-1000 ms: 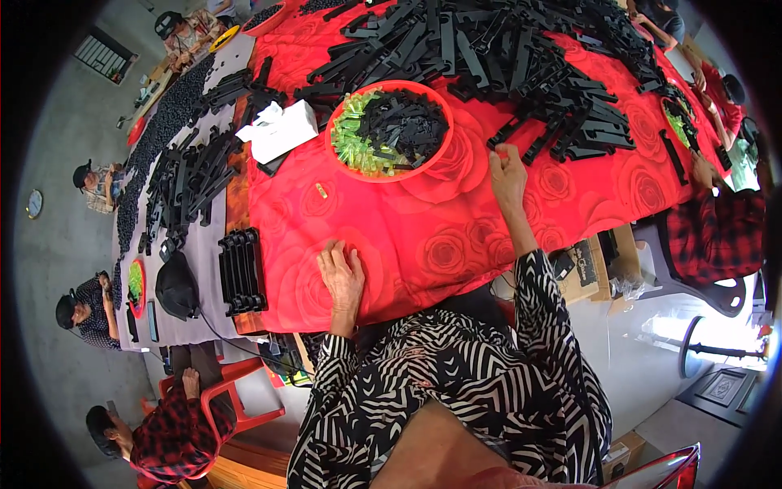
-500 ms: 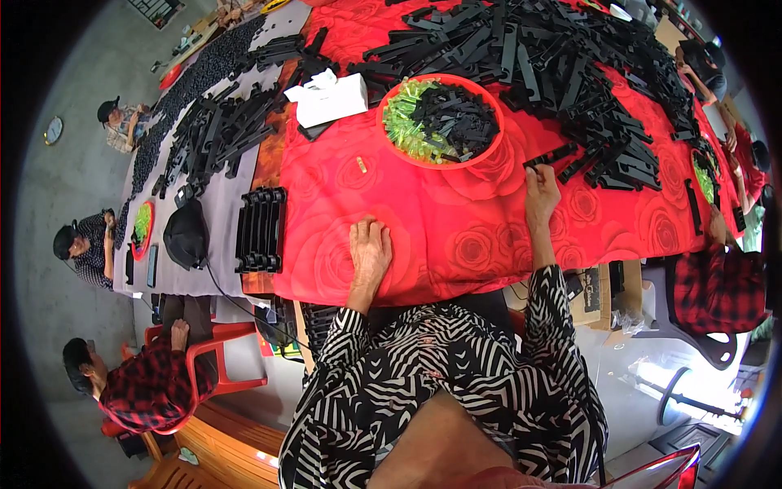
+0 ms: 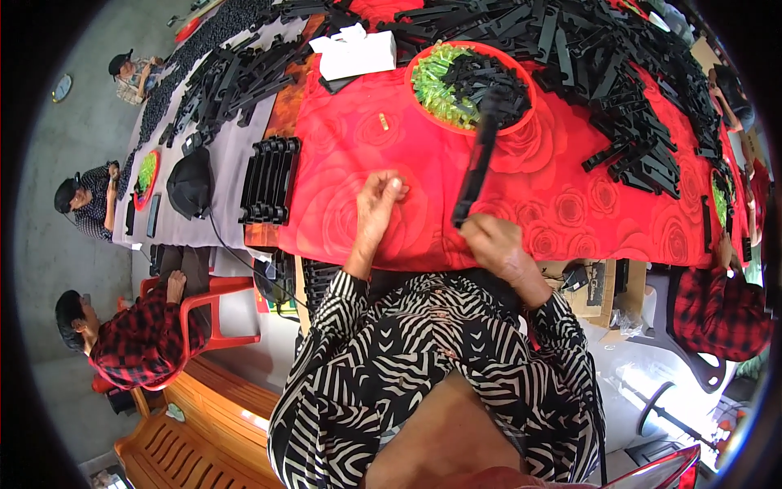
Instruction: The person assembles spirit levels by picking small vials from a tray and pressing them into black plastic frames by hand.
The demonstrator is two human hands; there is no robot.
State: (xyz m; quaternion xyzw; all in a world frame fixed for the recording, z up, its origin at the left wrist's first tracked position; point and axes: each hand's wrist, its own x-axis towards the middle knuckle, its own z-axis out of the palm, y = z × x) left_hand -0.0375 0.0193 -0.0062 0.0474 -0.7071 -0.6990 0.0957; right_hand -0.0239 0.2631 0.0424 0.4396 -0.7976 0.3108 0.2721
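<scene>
A long, narrow black plastic strip (image 3: 479, 167), slightly blurred, stands tilted over the red tablecloth. Its near end is gripped by my right hand (image 3: 494, 244), close to the table's front edge. My left hand (image 3: 377, 204) is a little raised off the cloth to the left of it, with loosely bent fingers and nothing visible in them. The strip's far end overlaps a red round basin (image 3: 533, 102), which holds yellow-green translucent pieces (image 3: 440, 81) on its left and small black pieces (image 3: 493, 81) on its right.
Black strips (image 3: 643, 155) lie heaped at the back and right. Beside a black cap (image 3: 189, 186), several strips stand in a neat row (image 3: 270, 179). A white tissue box (image 3: 356, 55) and a small yellowish piece (image 3: 384, 122) lie on the cloth. People sit along both sides.
My right hand has drawn a black strip away from the right-hand heap, toward me and leftward. My left hand has lifted from lying flat and turned, its fingers now bent. The view has shifted.
</scene>
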